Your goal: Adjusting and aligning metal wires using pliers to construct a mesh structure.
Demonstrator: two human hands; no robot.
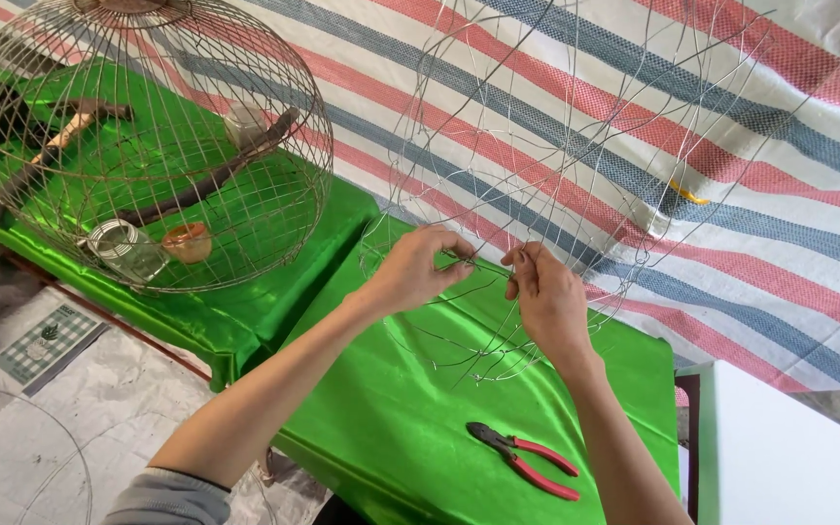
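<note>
Wire is being pinched between both hands. The left hand [410, 267] and the right hand [544, 292] are each closing narrow fingertips on a thin strand of the unfinished wire cage frame [537, 156], which is standing on the green cloth table [381, 418] in front of the striped tarp [751, 126]. For doing this step well, the person is probably needing to keep the strand tight and the fingers close to the crossing point. Red-handled pliers [527, 460] are lying near, untouched. The finished round cage [148, 136] at the left is holding 1 glass jar [126, 249], 1 small orange cup [188, 242] and some dark perches.
</note>
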